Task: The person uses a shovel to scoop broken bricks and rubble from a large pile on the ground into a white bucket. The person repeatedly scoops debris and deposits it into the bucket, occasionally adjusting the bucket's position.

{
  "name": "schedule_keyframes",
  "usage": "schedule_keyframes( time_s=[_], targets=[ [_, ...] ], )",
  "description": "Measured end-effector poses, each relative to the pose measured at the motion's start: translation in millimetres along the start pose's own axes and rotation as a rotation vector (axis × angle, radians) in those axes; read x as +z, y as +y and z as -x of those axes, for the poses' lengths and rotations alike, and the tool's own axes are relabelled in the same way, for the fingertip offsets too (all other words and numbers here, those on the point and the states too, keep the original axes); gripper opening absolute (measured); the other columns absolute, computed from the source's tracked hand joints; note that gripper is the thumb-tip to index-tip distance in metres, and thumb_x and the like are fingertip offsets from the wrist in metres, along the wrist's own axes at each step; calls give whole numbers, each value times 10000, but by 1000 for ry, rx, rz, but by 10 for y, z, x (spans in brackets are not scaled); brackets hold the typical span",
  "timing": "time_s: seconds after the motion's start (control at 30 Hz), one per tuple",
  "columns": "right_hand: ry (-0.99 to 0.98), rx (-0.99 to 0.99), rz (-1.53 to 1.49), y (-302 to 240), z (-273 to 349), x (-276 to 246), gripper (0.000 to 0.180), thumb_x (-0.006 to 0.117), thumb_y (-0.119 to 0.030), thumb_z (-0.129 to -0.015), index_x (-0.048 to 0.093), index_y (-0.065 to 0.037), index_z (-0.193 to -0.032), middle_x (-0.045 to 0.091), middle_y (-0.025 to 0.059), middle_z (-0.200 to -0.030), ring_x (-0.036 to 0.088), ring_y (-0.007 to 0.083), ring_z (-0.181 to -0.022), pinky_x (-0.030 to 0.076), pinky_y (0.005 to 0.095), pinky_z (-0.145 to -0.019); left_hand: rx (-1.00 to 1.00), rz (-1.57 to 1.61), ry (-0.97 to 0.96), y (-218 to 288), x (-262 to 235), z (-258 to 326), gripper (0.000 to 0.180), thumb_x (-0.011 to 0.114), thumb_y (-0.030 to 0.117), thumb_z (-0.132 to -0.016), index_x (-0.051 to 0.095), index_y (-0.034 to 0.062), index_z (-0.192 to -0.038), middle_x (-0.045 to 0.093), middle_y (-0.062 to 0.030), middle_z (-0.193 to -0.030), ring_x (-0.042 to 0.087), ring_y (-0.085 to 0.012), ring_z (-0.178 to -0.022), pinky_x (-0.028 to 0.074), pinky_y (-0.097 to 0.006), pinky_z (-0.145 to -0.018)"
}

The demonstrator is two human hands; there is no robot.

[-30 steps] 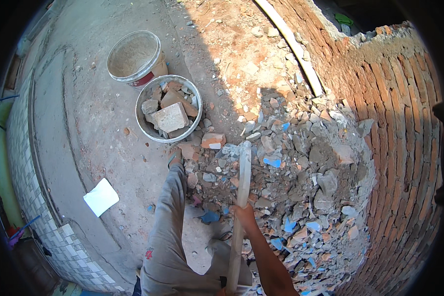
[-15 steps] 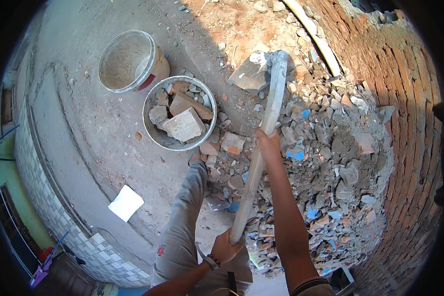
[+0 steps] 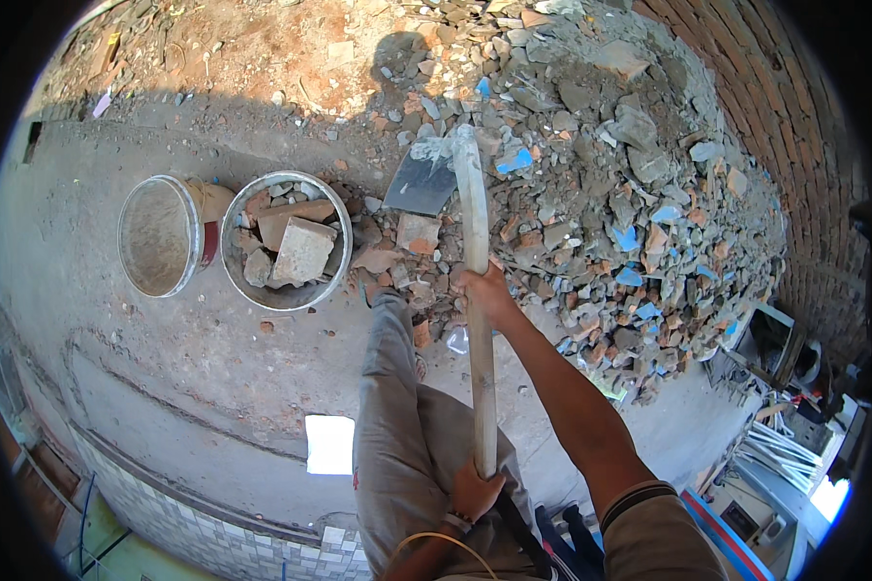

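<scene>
Both my hands grip the long wooden handle of a hoe. Its broad flat metal blade is at the far end, over the near-left edge of a rubble heap. My left hand wraps the handle's lower end, close to my legs. Farther up the shaft, my right hand is closed round it. Left of the blade stands a round bucket holding broken brick and concrete chunks. Whether the blade touches the rubble, I cannot tell.
A second bucket stands left of the filled one, with nothing seen inside. A white flat sheet lies on the ground beside my leg. A brick wall rises behind the heap on the right. Pipes and clutter lie at lower right.
My view has turned to the right, so the buckets and heap appear shifted. The hoe now points more straight ahead, its blade nearer the filled bucket. Both hands keep their hold.
</scene>
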State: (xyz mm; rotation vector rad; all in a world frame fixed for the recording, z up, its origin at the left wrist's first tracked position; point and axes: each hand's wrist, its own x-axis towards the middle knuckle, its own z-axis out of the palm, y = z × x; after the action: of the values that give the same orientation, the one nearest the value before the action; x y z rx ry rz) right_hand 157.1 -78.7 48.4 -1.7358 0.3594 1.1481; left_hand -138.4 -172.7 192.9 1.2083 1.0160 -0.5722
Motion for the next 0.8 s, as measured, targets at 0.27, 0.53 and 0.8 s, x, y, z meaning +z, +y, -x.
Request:
schedule_keyframes(
  time_s=[0.27,0.53,0.8],
  targets=[
    [-226,200,-551,421,1705,-1928,148,593,-167,-783,497,-130,-889,453,-17,-701,429,94,-529,367,247,-471,71,273,-582,-333,-936,493,415,434,399,-1007,502,31,-1185,587,-44,-872,550,-106,-749,454,-250,-683],
    [242,445,-162,2323,3175,-1997,93,594,-138,-777,542,-61,-762,514,54,-635,515,162,-501,472,336,-466,165,1089,655,-892,-2779,1258,310,506,471,-923,544,164,-904,520,29,-714,476,-124,-594,400,-294,-579],
    [163,1002,671,4526,3973,-1971,93,637,-89,-724,641,3,-709,647,107,-625,638,202,-519,527,338,-489,-469,718,671,-2396,-2827,1639,397,585,405,-860,479,152,-1148,540,-69,-972,496,-199,-708,436,-367,-601]
  ],
)
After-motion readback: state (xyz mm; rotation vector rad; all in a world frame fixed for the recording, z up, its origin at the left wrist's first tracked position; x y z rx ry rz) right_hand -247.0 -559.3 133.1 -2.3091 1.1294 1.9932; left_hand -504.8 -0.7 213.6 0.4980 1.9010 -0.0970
